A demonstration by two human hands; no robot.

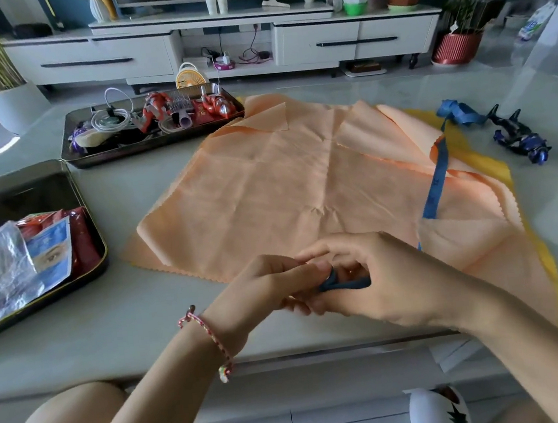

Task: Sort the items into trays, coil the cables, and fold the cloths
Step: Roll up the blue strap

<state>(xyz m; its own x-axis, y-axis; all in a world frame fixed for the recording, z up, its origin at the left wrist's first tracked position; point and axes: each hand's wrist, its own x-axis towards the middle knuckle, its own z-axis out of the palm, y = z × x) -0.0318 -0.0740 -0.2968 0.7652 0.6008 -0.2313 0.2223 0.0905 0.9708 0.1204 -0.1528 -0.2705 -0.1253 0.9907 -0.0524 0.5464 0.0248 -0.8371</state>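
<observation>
A blue tape (439,173) runs from a loose heap at the far right, across the orange cloth (285,190), down to my hands at the table's front edge. My left hand (265,292) and my right hand (381,279) both pinch the tape's near end, which is rolled into a small dark coil between my fingers. The orange cloth lies spread flat, with a yellow cloth (492,161) showing under its right side. A blue toy figure (517,138) lies to the right of the cloths.
A dark tray (68,150) at the back left holds white cables, red toy figures and other small items. A second dark tray (84,211) at the left holds foil and red packets. A small yellow fan (191,77) stands behind the back tray.
</observation>
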